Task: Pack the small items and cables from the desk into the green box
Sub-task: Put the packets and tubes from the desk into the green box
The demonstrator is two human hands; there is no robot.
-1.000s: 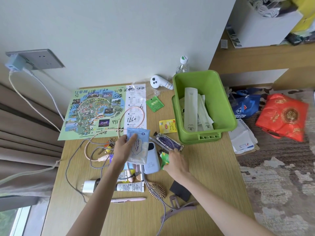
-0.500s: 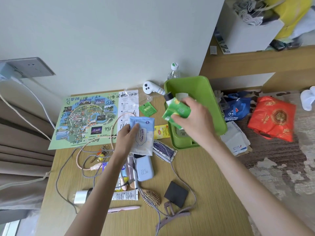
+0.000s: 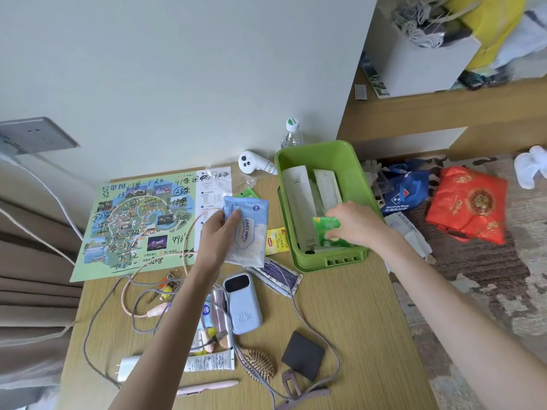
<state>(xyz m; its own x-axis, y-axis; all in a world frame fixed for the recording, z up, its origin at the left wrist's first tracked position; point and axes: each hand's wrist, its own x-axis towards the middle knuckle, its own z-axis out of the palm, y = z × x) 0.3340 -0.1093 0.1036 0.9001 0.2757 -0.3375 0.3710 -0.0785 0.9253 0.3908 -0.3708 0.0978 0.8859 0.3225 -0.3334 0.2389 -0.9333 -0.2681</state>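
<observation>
The right hand (image 3: 352,224) is inside the green box (image 3: 319,156), right of the middle of the frame. Its fingers are curled round a green packet (image 3: 325,232), held low over the 2 long white sachets (image 3: 299,202) that lie in the box. I judge that this packet is about to be let go, since it is already within the walls.

The left hand (image 3: 220,235) grips a pack of baby wipes (image 3: 247,232) by its left edge, lifted above the surface (image 3: 355,321) at the middle of the frame. For the next move 1 relation matters: the box stands just to the right of this pack, with only a yellow tea bag (image 3: 276,241) showing between them. The long axis of the pack runs from top to bottom of the frame, nearly parallel to the long side of the box (so little turning should be needed). The left hand is the nearer one and has the pack already.

Lower in the frame a power bank (image 3: 244,306), the cables (image 3: 139,315) and a hairbrush (image 3: 259,365) lie on the surface, so I judge the task far from finished.
</observation>
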